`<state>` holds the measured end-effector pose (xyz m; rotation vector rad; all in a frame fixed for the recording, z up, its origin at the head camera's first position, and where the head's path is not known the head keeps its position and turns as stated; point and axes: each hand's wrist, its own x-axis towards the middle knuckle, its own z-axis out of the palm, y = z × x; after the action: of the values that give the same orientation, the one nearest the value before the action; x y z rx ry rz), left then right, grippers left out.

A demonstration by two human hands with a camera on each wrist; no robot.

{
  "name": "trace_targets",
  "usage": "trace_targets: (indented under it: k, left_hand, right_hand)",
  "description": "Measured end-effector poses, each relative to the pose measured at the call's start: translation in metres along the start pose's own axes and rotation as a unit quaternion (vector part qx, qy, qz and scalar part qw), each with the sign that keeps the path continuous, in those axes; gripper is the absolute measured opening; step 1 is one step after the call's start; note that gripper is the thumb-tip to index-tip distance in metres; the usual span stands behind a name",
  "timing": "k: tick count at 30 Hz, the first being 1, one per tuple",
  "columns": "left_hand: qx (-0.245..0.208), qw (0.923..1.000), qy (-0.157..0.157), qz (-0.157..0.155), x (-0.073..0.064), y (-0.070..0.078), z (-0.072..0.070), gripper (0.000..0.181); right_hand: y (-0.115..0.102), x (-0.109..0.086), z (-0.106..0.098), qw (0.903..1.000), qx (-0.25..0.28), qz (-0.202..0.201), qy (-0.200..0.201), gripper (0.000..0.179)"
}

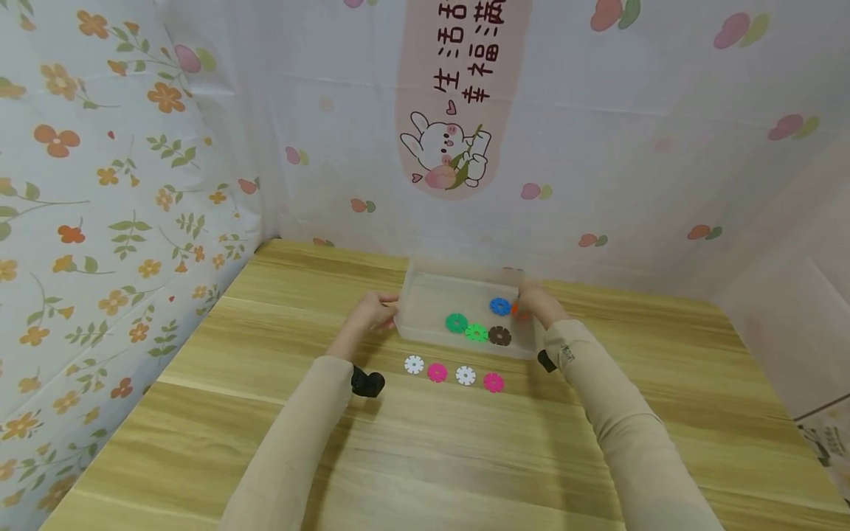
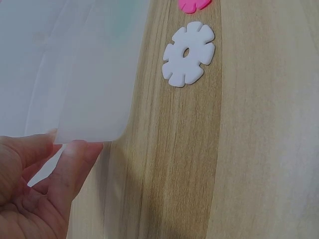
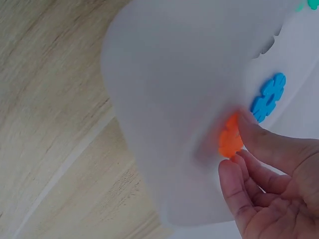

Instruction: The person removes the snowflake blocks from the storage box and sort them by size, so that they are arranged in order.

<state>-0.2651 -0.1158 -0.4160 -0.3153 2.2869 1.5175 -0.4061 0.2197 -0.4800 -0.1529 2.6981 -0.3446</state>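
A translucent plastic box (image 1: 425, 335) sits towards the back of the table. At its left end my left hand (image 1: 373, 311) grips the box's edge with thumb and fingertips, seen close in the left wrist view. My right hand (image 3: 279, 184) reaches into the box's right end and pinches an orange snowflake disc (image 3: 230, 137) between thumb and fingers. Beside it lies a blue disc (image 1: 500, 306). Dark green (image 1: 456, 323), light green (image 1: 476, 332) and brown (image 1: 500, 335) discs lie along the box's front side.
On the wooden table (image 1: 425, 450) in front of the box, a row alternates a white disc (image 1: 414, 364), a pink disc (image 1: 437, 372), another white disc (image 1: 465, 375) and another pink disc (image 1: 493, 382). A patterned cloth (image 1: 319, 110) hangs behind the table.
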Motion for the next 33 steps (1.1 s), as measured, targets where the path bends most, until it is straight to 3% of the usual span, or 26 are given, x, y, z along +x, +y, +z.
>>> trace_targets:
  k: [3,5,6,7,8,10,11,12,13,14,17,18,22,23,27,30,32,33]
  left_hand:
    - [0.003,1.0,-0.003,0.002,-0.006,0.002,0.0,0.04]
    - [-0.009,0.9997,-0.009,0.021,0.018,-0.016,0.001,0.039]
    - [-0.015,0.9994,-0.013,0.027,0.045,-0.032,0.003,0.039]
    - [-0.026,0.9991,-0.017,0.029,0.083,-0.056,0.005,0.038]
    - [-0.032,0.999,-0.017,0.028,0.112,-0.074,0.007,0.039]
    - [-0.053,0.9975,-0.026,0.037,0.156,-0.102,0.009,0.038]
    - [-0.047,0.9984,-0.022,0.024,0.147,-0.096,0.01,0.039]
    - [-0.055,0.9977,-0.024,0.031,0.153,-0.1,0.009,0.038]
    - [-0.054,0.9979,-0.023,0.027,0.143,-0.093,0.009,0.037]
    - [-0.055,0.9976,-0.025,0.035,0.123,-0.081,0.007,0.037]
    - [-0.05,0.9976,-0.027,0.041,0.088,-0.058,0.003,0.036]
    - [-0.047,0.9979,-0.026,0.035,0.096,-0.061,0.004,0.036]
    - [-0.027,0.9994,-0.017,0.017,0.082,-0.051,0.004,0.038]
    - [-0.019,0.9997,-0.012,0.009,0.082,-0.05,0.004,0.039]
    - [-0.027,0.999,-0.024,0.028,0.089,-0.056,0.002,0.037]
    - [-0.014,0.9995,-0.018,0.022,0.076,-0.048,0.001,0.039]
    - [0.0,0.9998,-0.011,0.016,0.057,-0.038,0.001,0.04]
    - [-0.007,0.9996,-0.014,0.026,0.06,-0.041,0.001,0.039]
  right_hand:
    - [-0.004,-0.008,0.0,0.9999,-0.01,0.001,0.006,0.05]
    - [-0.026,-0.039,-0.012,0.9995,-0.002,0.026,-0.018,0.048]
    - [-0.033,-0.051,-0.015,0.9996,0.003,0.025,-0.013,0.043]
    - [-0.035,-0.059,-0.017,0.9999,0.012,0.012,0.0,0.035]
    - [-0.022,-0.043,-0.008,0.9998,0.014,0.003,0.013,0.031]
    - [0.008,-0.006,0.01,0.9988,0.024,-0.023,0.035,0.026]
    - [0.026,0.015,0.02,0.9975,0.023,-0.041,0.053,0.022]
    - [0.043,0.037,0.03,0.9958,0.024,-0.059,0.066,0.02]
    - [0.057,0.056,0.037,0.9958,0.026,-0.064,0.061,0.019]
    - [0.07,0.075,0.044,0.9964,0.028,-0.063,0.05,0.022]
    - [0.074,0.073,0.038,0.9968,0.04,-0.067,0.012,0.027]
    - [0.077,0.077,0.038,0.9968,0.044,-0.067,0.0,0.031]
    - [0.094,0.094,0.043,0.9962,0.063,-0.06,-0.006,0.029]
    - [0.097,0.096,0.043,0.9957,0.066,-0.065,-0.003,0.028]
    - [0.094,0.084,0.037,0.9934,0.079,-0.082,-0.014,0.026]
    - [0.08,0.056,0.024,0.9911,0.088,-0.098,-0.018,0.023]
    - [0.075,0.045,0.019,0.9899,0.1,-0.099,-0.019,0.022]
    - [0.076,0.045,0.018,0.9895,0.103,-0.1,-0.021,0.022]
